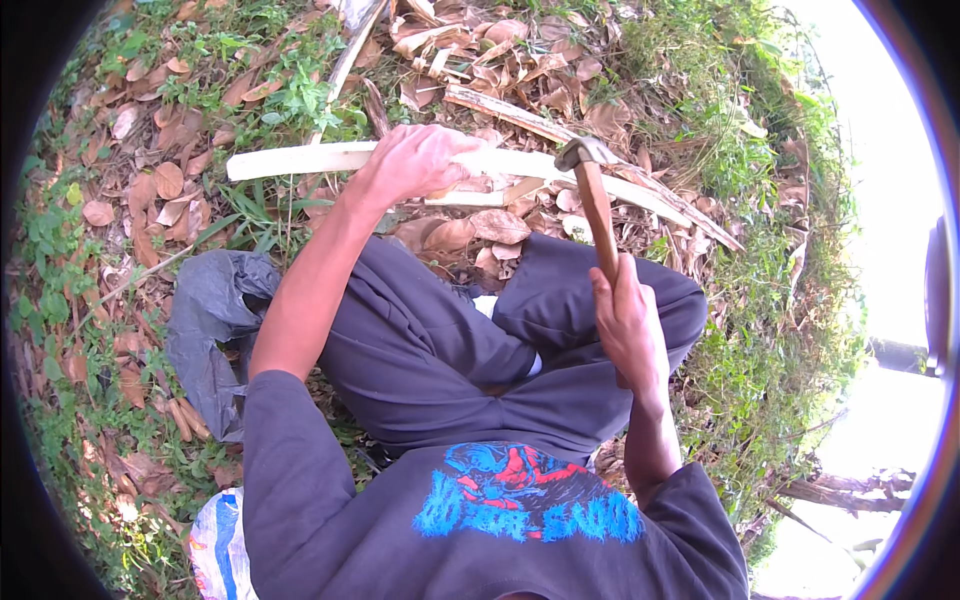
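My left hand [425, 160] is closed over a long, pale, peeled wooden strip [300, 160], which lies crosswise in front of my folded legs. In my right hand [632, 318] is a small adze-like tool [597, 212] with a wooden handle, gripped near its lower end. Its metal head meets or hangs just over the strip to the right of my left hand; contact cannot be made out. Beneath the strip, a shorter pale wood piece [455, 199] shows in part.
A bark-edged wood piece [520, 117] lies beyond the strip, among dry leaves and shavings [440, 50]. A dark plastic bag [205, 320] sits by my left knee, with a white-and-blue bag [215, 545] nearer me. Grass [760, 360] borders my right side.
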### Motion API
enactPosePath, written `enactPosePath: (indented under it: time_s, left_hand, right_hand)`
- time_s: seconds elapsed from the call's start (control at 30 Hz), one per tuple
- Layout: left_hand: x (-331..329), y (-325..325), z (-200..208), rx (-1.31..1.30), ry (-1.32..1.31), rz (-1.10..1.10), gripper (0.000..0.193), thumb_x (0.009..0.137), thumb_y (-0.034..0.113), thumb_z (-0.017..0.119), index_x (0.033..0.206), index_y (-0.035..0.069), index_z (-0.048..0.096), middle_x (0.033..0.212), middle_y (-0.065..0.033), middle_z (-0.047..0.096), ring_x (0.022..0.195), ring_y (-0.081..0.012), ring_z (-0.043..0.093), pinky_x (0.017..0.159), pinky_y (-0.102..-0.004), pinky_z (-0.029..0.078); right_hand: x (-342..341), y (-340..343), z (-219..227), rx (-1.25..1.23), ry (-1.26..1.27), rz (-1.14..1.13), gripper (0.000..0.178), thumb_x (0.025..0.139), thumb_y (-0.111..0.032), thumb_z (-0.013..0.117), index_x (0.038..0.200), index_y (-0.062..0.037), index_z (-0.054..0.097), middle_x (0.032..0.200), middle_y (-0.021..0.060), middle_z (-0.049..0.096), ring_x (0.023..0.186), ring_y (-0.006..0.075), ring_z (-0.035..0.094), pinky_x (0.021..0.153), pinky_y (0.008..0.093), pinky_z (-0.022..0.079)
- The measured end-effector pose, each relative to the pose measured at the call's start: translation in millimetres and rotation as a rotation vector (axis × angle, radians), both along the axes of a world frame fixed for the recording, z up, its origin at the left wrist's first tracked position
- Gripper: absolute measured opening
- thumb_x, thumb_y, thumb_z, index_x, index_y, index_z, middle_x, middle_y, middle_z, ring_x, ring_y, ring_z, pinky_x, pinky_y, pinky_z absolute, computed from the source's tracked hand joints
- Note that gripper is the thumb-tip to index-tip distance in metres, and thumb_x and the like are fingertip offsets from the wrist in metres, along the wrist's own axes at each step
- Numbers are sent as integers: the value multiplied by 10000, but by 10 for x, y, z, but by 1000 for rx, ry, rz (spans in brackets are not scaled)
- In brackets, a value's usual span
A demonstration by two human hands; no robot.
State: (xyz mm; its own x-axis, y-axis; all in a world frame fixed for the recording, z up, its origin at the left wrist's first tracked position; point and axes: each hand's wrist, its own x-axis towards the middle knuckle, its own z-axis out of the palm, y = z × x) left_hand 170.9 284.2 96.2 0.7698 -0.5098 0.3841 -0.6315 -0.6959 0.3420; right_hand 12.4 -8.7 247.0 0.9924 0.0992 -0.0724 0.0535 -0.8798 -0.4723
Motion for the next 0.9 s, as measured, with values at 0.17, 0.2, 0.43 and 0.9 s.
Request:
enactPosePath:
  time_s: [0.17,0.2,0.43,0.9]
  left_hand:
    - [-81,8,92,88,138,62,435,943,412,664,1357,279,654,1128,-118,734,986,-260,728,868,-438,581]
    - [-63,17,80,53,106,45,435,947,406,661,1364,284,648,1137,-124,734,987,-265,729,871,-445,580]
    - [-28,1,-27,65,74,41,419,914,387,706,1308,247,697,1106,-129,744,894,-229,730,784,-402,595]
    - [41,-105,279,57,362,62,414,917,370,705,1311,245,699,1131,-119,743,995,-269,728,868,-423,587]
  right_hand:
    - [50,196,469,52,-21,-211,245,1076,-240,546,1052,-9,470,685,248,592,586,457,580,517,492,411]
    - [51,206,447,78,-19,-238,247,1074,-239,549,1050,-7,468,681,249,589,586,461,577,516,490,409]
    - [96,157,476,23,44,-182,237,1068,-245,545,1042,-22,470,694,279,587,622,505,569,569,553,417]
    - [88,67,-66,28,105,-127,218,1066,-233,542,1078,-21,493,750,315,612,696,547,593,613,552,448]
